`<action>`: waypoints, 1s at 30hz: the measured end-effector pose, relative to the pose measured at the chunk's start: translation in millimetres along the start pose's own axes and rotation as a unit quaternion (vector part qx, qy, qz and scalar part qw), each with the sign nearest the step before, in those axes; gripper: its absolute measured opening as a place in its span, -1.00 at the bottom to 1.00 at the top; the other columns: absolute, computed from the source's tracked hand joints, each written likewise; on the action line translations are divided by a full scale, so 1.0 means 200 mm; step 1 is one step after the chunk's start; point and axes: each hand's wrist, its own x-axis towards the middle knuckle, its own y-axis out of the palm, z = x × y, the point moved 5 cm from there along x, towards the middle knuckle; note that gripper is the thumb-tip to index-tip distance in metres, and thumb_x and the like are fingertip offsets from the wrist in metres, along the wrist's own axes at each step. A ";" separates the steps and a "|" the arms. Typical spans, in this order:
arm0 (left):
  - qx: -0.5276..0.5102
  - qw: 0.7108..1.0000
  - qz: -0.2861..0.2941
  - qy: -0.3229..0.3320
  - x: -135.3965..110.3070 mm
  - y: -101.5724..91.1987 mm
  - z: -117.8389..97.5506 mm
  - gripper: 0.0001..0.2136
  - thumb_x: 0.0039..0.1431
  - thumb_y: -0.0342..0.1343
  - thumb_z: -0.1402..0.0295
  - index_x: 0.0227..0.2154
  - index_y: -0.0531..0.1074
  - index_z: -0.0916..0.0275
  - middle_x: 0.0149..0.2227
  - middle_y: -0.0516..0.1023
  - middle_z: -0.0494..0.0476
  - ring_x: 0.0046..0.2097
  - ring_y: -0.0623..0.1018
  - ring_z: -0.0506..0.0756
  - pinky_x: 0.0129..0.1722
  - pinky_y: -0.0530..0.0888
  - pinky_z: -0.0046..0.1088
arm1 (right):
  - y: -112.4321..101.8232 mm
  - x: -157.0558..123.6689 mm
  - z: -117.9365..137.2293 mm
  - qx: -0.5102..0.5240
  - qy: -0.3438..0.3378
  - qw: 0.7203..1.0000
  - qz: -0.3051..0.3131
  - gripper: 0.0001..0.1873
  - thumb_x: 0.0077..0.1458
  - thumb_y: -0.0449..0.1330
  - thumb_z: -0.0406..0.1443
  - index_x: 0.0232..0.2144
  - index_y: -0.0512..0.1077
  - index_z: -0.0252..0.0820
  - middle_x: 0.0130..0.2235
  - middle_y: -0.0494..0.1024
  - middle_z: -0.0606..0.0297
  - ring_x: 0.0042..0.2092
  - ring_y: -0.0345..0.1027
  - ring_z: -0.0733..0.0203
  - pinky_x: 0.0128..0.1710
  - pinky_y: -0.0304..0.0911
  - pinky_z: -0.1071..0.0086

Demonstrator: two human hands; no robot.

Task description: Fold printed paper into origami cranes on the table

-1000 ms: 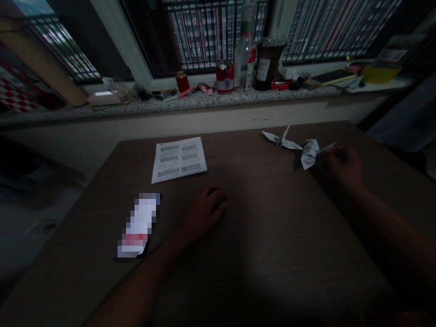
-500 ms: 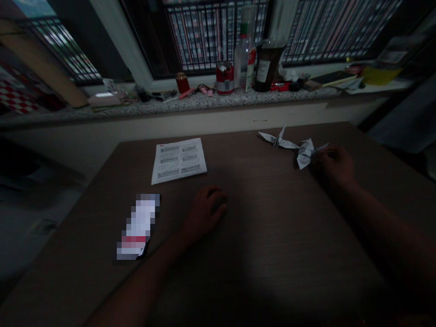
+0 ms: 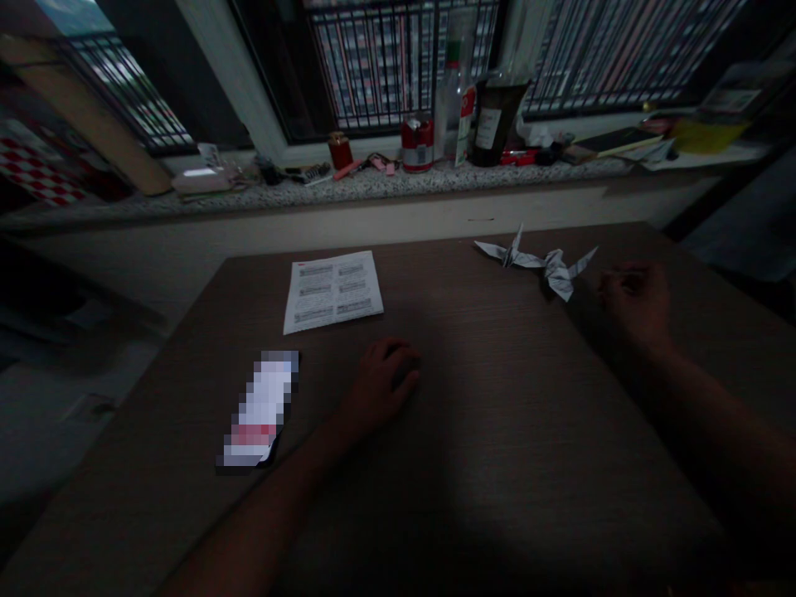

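Note:
Two folded paper cranes stand side by side at the back right of the table. The left crane (image 3: pixel 511 252) has its wings spread, and one wing reaches towards the right crane (image 3: pixel 558 272), which is tilted. Just right of that second crane is my right hand (image 3: pixel 640 303), apart from it, with loosely curled fingers and nothing visible in them. My left hand (image 3: pixel 386 375) rests on the tabletop near the middle, fingers bent and thumb apart, holding nothing. A printed paper sheet (image 3: pixel 334 290) lies behind and left of it.
A phone (image 3: pixel 264 406) with a blurred-out screen lies on the table (image 3: pixel 497 431) at the left. Along the stone windowsill (image 3: pixel 373 186) stand a red can (image 3: pixel 417 143), a clear bottle (image 3: pixel 448 124), a dark bottle (image 3: pixel 489 128), a small amber jar (image 3: pixel 340 152) and various small items.
My right hand has let go of the right crane and drawn back to the right. That crane now sits turned, both its wings showing. My left hand stays resting on the table.

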 end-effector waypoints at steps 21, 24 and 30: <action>-0.005 1.000 0.004 -0.003 0.00 0.00 -0.01 -0.74 0.33 0.16 0.33 0.05 0.48 0.12 0.17 0.39 0.19 0.23 0.38 0.24 0.26 0.36 -0.08 | 0.29 -0.70 0.37 0.050 -0.197 0.888 0.412 -0.75 0.33 0.12 -0.14 -0.08 0.51 -0.10 -0.25 0.67 0.21 -0.25 0.58 0.10 -0.29 0.43 0.29; -0.009 1.000 0.006 -0.009 0.00 0.00 -0.02 -0.75 0.33 0.16 0.33 0.04 0.48 0.12 0.16 0.40 0.19 0.23 0.39 0.24 0.26 0.36 -0.08 | 0.29 -0.71 0.38 0.042 -0.215 0.881 0.420 -0.74 0.34 0.11 -0.14 -0.08 0.52 -0.09 -0.15 0.68 0.17 -0.21 0.59 0.07 -0.25 0.45 0.25; -0.042 0.998 -0.004 -0.037 0.03 -0.06 -0.02 -0.77 0.38 0.09 0.29 0.05 0.45 0.12 0.11 0.46 0.17 0.20 0.44 0.21 0.24 0.42 -0.14 | 0.30 -0.72 0.39 0.036 -0.219 0.878 0.424 -0.73 0.33 0.11 -0.13 -0.08 0.53 -0.07 -0.11 0.68 0.16 -0.20 0.58 0.03 -0.23 0.48 0.18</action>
